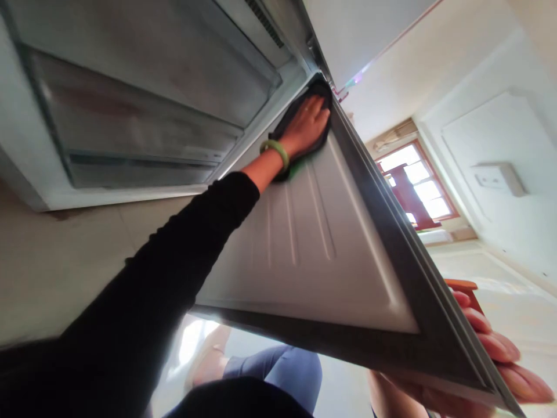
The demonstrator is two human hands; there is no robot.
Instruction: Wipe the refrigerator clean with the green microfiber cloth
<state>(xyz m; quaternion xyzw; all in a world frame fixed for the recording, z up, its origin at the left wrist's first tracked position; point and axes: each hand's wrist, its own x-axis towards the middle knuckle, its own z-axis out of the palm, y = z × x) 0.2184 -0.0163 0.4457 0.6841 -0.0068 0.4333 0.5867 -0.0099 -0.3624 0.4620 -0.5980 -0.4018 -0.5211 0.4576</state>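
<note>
My left hand [307, 125], wearing a pale green bangle [275, 152] at the wrist, presses a dark cloth [282, 123] against the inner panel of an open fridge door [300, 290]. The cloth lies near the panel's far upper corner, and a bit of green shows at its lower edge. At the lower right, my right hand [500, 348] grips the door's outer edge, its fingers wrapped round the corner. Its palm is partly hidden by the door. The white panel has long raised ribs and a dark gasket [374, 200] around it.
The fridge compartment [143, 116] at the upper left holds translucent drawers in a white frame. Behind the door, a white wall carries a socket [498, 177], beside a red-framed window [418, 180]. My bent knee [296, 371] is below the door, above a pale floor.
</note>
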